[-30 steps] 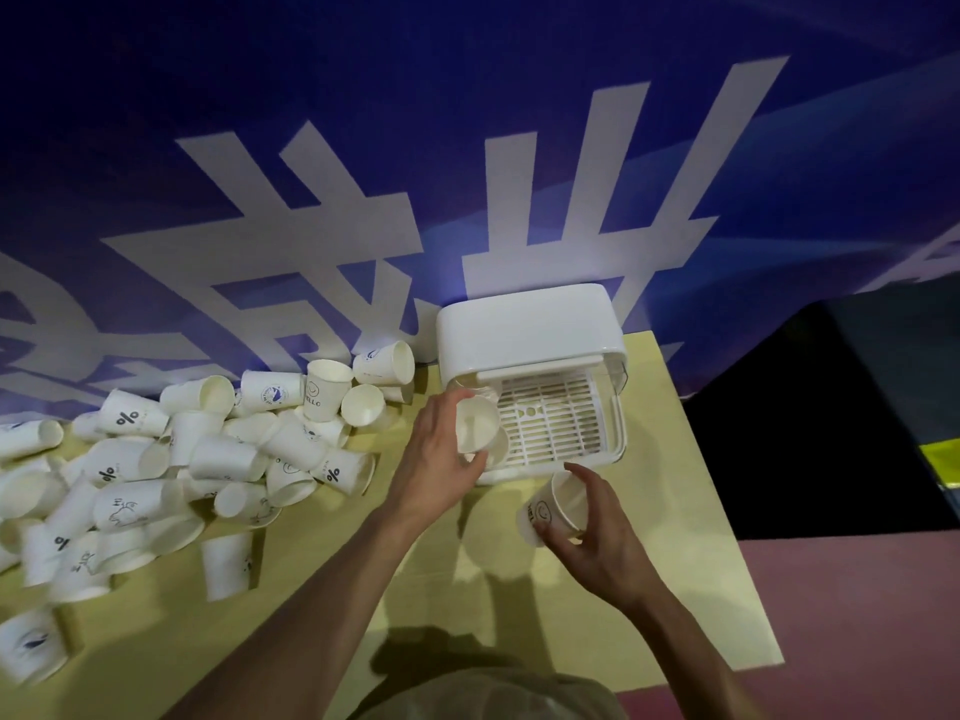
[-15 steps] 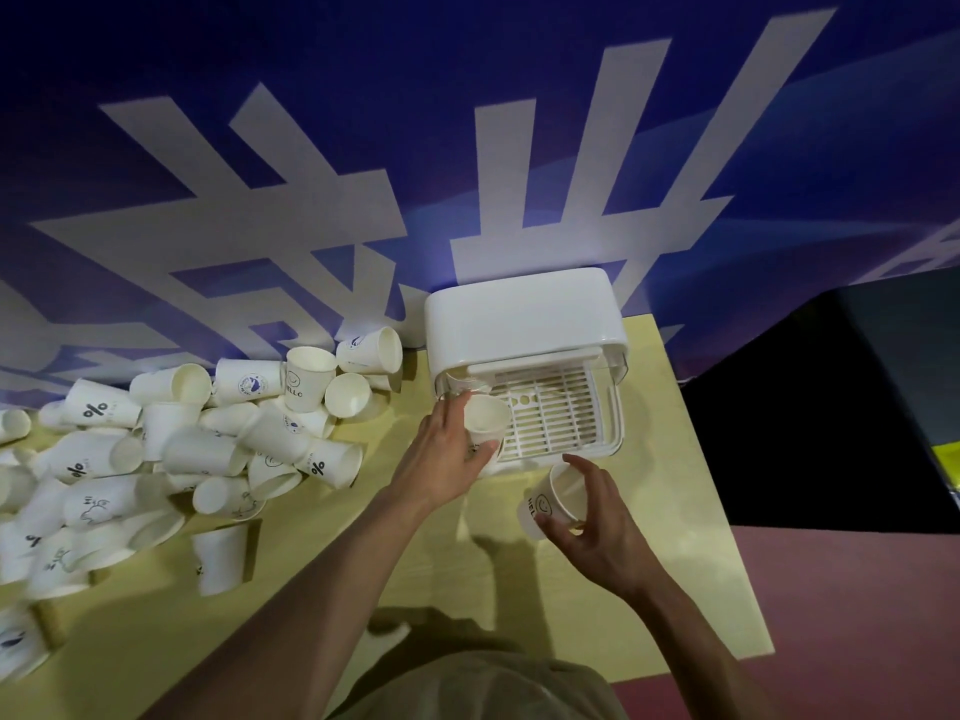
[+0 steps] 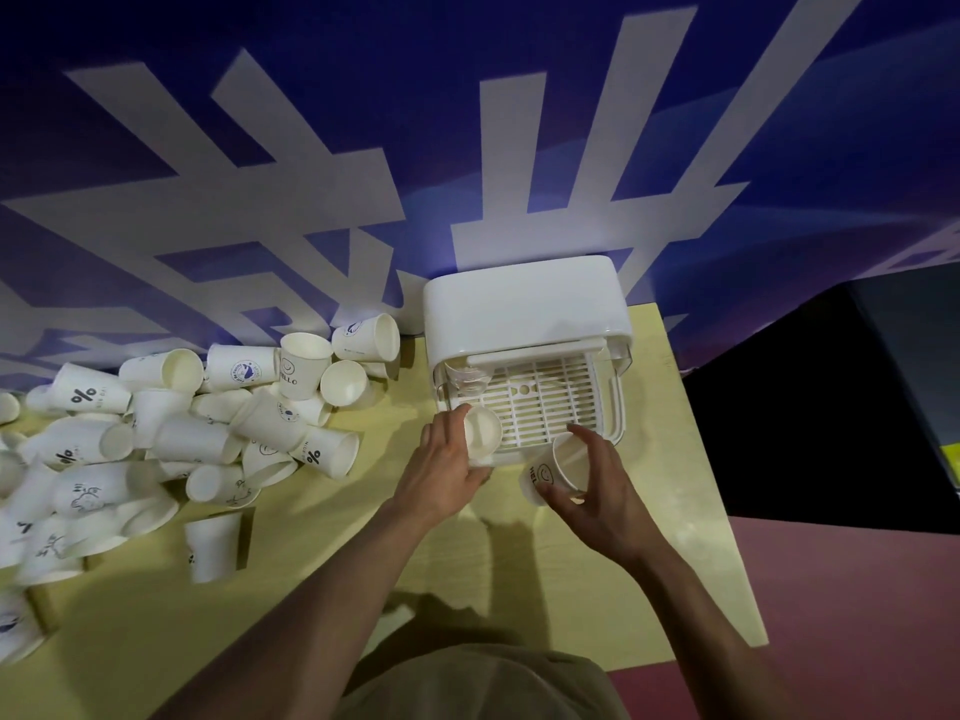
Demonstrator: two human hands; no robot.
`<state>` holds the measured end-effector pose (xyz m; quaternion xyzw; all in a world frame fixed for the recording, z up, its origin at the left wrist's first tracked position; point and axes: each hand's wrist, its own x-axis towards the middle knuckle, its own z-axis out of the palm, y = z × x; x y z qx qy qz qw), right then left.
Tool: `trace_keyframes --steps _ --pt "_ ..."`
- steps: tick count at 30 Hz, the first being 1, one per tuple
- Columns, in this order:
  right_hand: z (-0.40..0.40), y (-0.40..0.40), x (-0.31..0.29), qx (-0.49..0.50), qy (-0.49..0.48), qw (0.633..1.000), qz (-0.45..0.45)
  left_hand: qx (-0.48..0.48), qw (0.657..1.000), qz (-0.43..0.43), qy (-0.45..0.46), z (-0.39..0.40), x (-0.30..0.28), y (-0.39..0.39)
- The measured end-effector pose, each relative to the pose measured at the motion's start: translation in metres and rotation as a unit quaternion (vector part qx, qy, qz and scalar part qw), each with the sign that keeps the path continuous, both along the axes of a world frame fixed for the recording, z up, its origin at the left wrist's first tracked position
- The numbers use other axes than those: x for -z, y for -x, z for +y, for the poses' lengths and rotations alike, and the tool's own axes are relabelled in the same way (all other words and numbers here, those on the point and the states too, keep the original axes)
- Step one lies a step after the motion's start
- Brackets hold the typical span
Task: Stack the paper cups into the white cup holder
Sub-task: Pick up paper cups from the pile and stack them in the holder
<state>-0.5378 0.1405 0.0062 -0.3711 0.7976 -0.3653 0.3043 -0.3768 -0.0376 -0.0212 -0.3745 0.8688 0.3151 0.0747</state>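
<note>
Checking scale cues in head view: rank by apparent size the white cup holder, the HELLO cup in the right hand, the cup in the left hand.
1. white cup holder
2. HELLO cup and the left hand's cup: look alike, unranked; fingers partly cover both.

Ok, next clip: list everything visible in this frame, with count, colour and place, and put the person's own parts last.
cup holder: one, white, far side of the table against the banner, slotted tray open toward the person.
loose cups: a pile too many to count, white with dark prints, left part of the table.
left cup: one, white, at the tray's front left corner.
right cup: one, white, printed with a smile, at the tray's front right.
table: one, pale yellow.
banner: one, blue with white strokes, behind the table.
left hand: grips the left cup.
right hand: grips the right cup.
</note>
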Motion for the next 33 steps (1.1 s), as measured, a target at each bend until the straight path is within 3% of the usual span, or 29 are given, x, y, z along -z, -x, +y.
trace_keyframes --steps 6,15,22,26,31,33 --pt "-0.028 0.001 -0.016 -0.039 0.037 0.998 0.037 0.019 0.999 -0.033 -0.009 -0.001 -0.003 0.003" --pt "-0.083 -0.026 -0.012 -0.098 0.07 0.986 0.118 -0.058 0.995 0.06 -0.055 0.013 -0.009 -0.051" --pt "-0.098 -0.038 0.016 -0.157 -0.06 0.963 0.213 -0.124 0.987 0.08 -0.065 0.024 -0.007 -0.117" --pt "-0.107 -0.043 0.022 -0.18 -0.134 0.951 0.211 -0.163 0.982 0.07 -0.063 0.026 -0.006 -0.151" --pt "-0.11 -0.045 0.017 -0.162 -0.159 0.957 0.182 -0.216 0.972 0.062 -0.066 0.026 -0.006 -0.186" --pt "-0.104 -0.048 0.017 -0.149 -0.144 0.955 0.213 -0.241 0.967 0.069 -0.05 0.025 -0.007 -0.2"
